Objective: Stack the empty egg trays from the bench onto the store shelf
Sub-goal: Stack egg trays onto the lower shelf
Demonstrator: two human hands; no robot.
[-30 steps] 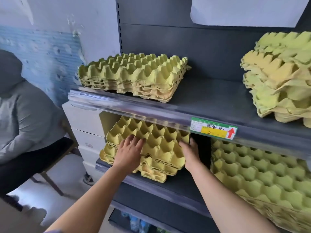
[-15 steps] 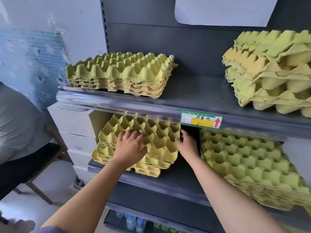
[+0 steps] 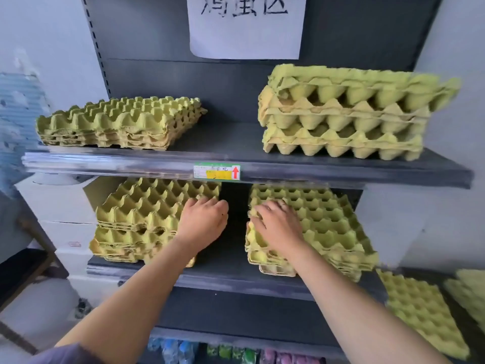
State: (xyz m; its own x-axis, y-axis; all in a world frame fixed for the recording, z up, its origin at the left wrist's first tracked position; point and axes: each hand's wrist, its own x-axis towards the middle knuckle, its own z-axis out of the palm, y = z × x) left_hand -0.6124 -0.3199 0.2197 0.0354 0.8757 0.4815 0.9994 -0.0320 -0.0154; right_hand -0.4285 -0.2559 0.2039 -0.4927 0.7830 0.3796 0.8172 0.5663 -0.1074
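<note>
— Where were your hands just then?

— My left hand (image 3: 203, 223) lay on the right-hand edge of the lower-left stack of egg trays (image 3: 147, 219), fingers curled loosely over the rim cups; it rested on the tray but I could not tell whether it truly gripped. My right hand (image 3: 279, 225) lay flat on the near-left corner of the lower-right stack (image 3: 312, 227), fingers spread and pressing down, holding nothing.

— And between them?

— A dark gap of bare lower shelf (image 3: 231, 274). The two stacks stood apart, one hand on each.

— Which step was that, in your view?

— Squaring up, I judged. The trays were on the shelf already; I was nudging the piles so they nested straight. The left pile looked skewed, its lower trays jutting out at the front.

— What else was on the unit?

— On the upper shelf (image 3: 236, 164), a low stack at the left (image 3: 118, 124) and a taller, looser one at the right (image 3: 343, 114), with a price label (image 3: 217, 172) on the rail and a paper sign (image 3: 246, 24) above.

— What would come next?

— More loose trays (image 3: 422, 311) lay low at my right. I reckoned I had to let go, turn there, lift one by its edges and lower it level so the cups would seat.
</note>
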